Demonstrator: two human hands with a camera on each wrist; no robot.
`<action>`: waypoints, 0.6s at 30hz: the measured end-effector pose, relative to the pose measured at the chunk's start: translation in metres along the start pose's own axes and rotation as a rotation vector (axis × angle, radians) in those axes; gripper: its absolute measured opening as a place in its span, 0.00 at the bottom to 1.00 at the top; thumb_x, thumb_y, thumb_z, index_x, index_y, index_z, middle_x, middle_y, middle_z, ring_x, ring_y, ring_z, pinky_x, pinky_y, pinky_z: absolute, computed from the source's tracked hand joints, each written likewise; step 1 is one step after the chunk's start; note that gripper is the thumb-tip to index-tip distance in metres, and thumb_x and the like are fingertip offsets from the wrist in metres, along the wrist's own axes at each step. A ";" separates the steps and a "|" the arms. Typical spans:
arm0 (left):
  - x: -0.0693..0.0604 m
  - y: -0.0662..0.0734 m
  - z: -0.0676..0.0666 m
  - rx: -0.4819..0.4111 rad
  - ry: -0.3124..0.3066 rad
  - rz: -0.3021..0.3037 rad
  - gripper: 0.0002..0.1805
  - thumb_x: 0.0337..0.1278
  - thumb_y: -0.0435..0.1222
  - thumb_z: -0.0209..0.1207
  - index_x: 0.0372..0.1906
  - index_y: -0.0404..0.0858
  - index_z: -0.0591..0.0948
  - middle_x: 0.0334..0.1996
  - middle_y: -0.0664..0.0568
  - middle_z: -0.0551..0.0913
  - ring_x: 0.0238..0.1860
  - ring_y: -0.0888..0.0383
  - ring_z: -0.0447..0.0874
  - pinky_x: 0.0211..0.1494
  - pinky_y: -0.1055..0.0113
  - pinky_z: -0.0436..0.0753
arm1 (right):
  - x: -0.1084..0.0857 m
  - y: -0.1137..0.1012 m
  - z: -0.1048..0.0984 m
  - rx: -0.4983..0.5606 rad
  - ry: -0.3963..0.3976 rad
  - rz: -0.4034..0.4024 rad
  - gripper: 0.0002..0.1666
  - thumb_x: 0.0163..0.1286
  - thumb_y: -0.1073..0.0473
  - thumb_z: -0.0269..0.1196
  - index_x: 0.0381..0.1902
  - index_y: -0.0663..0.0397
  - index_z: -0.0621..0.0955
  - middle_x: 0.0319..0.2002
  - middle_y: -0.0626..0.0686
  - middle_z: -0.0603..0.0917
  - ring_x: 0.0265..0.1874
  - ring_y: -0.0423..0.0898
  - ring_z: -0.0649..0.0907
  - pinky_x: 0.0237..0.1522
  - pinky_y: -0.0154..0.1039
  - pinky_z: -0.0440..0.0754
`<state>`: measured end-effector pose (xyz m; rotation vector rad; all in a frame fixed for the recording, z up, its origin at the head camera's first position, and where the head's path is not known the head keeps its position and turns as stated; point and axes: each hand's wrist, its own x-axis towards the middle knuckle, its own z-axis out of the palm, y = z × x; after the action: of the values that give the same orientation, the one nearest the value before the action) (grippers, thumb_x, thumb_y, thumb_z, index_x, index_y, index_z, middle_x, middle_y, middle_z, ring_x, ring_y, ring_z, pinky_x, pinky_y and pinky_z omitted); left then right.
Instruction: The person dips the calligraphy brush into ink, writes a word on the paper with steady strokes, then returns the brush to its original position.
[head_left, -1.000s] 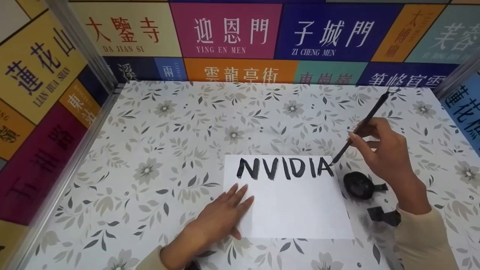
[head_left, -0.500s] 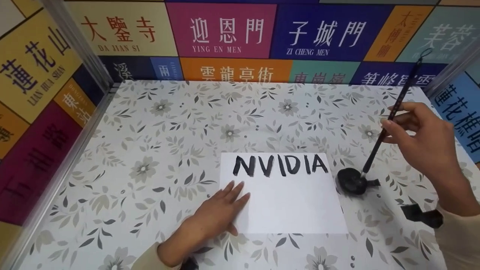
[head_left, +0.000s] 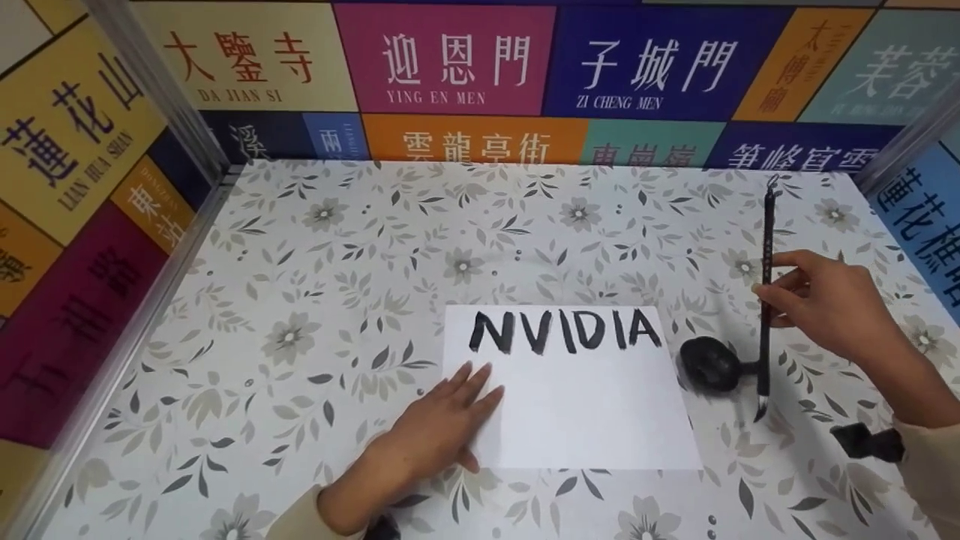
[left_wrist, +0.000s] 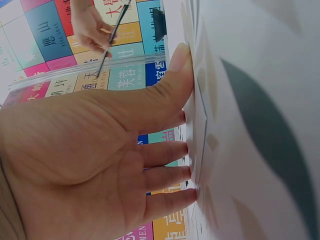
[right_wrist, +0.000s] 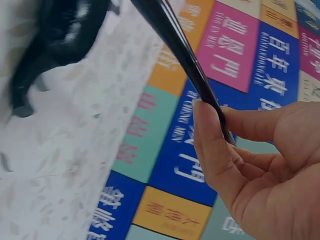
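My right hand (head_left: 836, 300) pinches a black calligraphy brush (head_left: 766, 337) between thumb and fingers. The brush stands nearly upright just right of a round black ink dish (head_left: 707, 364) with a short handle, its dark tip pointing down past that handle. In the right wrist view the brush (right_wrist: 175, 40) runs up from the fingertips, with the dish (right_wrist: 75, 35) at upper left. My left hand (head_left: 435, 424) rests with spread, straight fingers on the left edge of a white paper sheet (head_left: 585, 412). Bold black letters "NVIDIA" stand along the paper's top.
A table (head_left: 360, 247) covered in a grey floral print lies under everything. Colourful panels (head_left: 450, 64) with Chinese characters wall it at the back and sides. A small black object (head_left: 866, 442) shows by the right sleeve.
The brush went from the last letter on the paper to the ink dish, then to the dish's right side, turning more upright. My left hand stays on the paper.
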<state>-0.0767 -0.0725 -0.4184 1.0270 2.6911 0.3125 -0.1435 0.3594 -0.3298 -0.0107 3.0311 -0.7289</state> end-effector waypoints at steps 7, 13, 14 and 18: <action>-0.001 0.004 -0.001 -0.017 -0.014 -0.009 0.52 0.33 0.48 0.68 0.72 0.39 0.63 0.73 0.40 0.53 0.72 0.41 0.49 0.70 0.51 0.59 | 0.006 0.027 0.009 -0.005 -0.218 0.000 0.37 0.67 0.58 0.61 0.64 0.78 0.62 0.34 0.62 0.86 0.23 0.48 0.86 0.33 0.50 0.84; -0.002 0.006 -0.002 -0.010 -0.018 -0.011 0.52 0.33 0.49 0.67 0.72 0.39 0.63 0.73 0.40 0.53 0.72 0.41 0.48 0.71 0.52 0.58 | 0.014 0.039 0.022 -0.023 -0.265 -0.024 0.34 0.65 0.60 0.62 0.61 0.80 0.66 0.30 0.59 0.86 0.22 0.46 0.85 0.31 0.45 0.83; -0.002 0.007 -0.001 -0.009 -0.021 -0.011 0.52 0.34 0.50 0.67 0.72 0.39 0.62 0.73 0.40 0.52 0.72 0.41 0.48 0.71 0.52 0.58 | 0.015 0.041 0.023 -0.021 -0.268 -0.026 0.34 0.65 0.59 0.62 0.60 0.80 0.67 0.29 0.59 0.86 0.22 0.46 0.85 0.30 0.44 0.82; -0.001 0.009 -0.001 0.001 -0.019 -0.002 0.52 0.34 0.50 0.67 0.72 0.39 0.63 0.73 0.40 0.53 0.72 0.41 0.48 0.71 0.53 0.58 | 0.016 0.048 0.027 -0.039 -0.267 -0.036 0.33 0.65 0.59 0.63 0.59 0.80 0.68 0.28 0.58 0.86 0.21 0.46 0.84 0.28 0.42 0.80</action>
<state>-0.0706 -0.0667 -0.4143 1.0220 2.6759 0.2993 -0.1589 0.3900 -0.3758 -0.1514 2.7957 -0.6153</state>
